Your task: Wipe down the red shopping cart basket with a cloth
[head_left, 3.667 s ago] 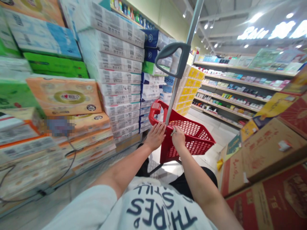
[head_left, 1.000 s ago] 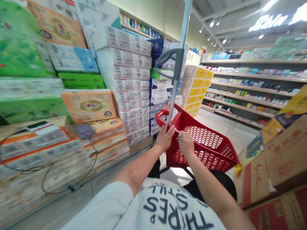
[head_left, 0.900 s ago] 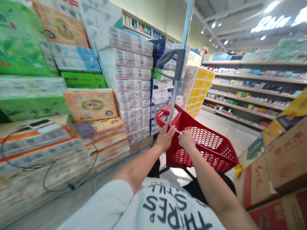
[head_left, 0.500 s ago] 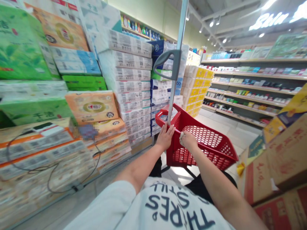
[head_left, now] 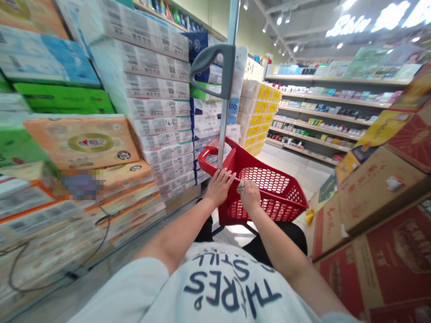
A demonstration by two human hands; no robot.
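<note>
Bare hands: two; left hand near six o'clock, right hand near five. Crumpled pale scrap in the right: one. Red perforated plastic basket, four o'clock: one. Silver metal pole, twelve o'clock: one, with one grey plastic loop handle. Orange rectangular packs with gold ovals outward: at least two, nine and ten o'clock. White plastic-wrapped bales, ten to eleven o'clock: at least eight; lowest too blurred to tally. Long pale shelf boards, two o'clock: about five.
</note>
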